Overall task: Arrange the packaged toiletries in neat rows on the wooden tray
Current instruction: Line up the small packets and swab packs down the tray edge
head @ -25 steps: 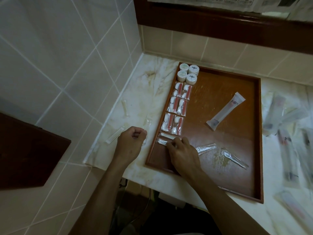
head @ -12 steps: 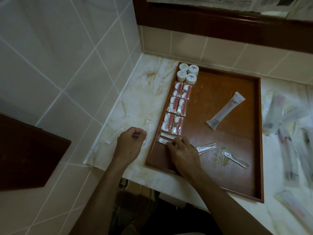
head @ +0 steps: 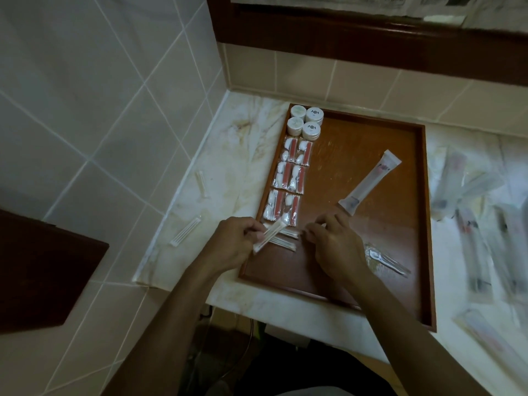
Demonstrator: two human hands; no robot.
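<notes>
The left hand has its fingers curled round a thin swab packet, pinching it near the lower end. The packet's long axis runs on a slant, low end toward the tray's near-left edge, high end pointing up and right toward the red-and-white sachets. It hangs tilted over the flat swab packets already lying crosswise on the tray, their long axes running left to right.

The right hand sits just beside those flat packets, fingers bent and drawn close together at their right ends; whether they actually pinch anything I cannot tell.

All of this is at the near-left part of the wooden tray. The sachets stand in a double column along the left rim, long axes pointing away, and four round white tubs fill the far-left corner. A long tube packet lies diagonally mid-tray, and a clear-wrapped item rests right of the right hand. The tray's right half and near strip show bare wood.

On the marble counter left of the tray lie two more loose swab packets; blurred long packets crowd the right side.
</notes>
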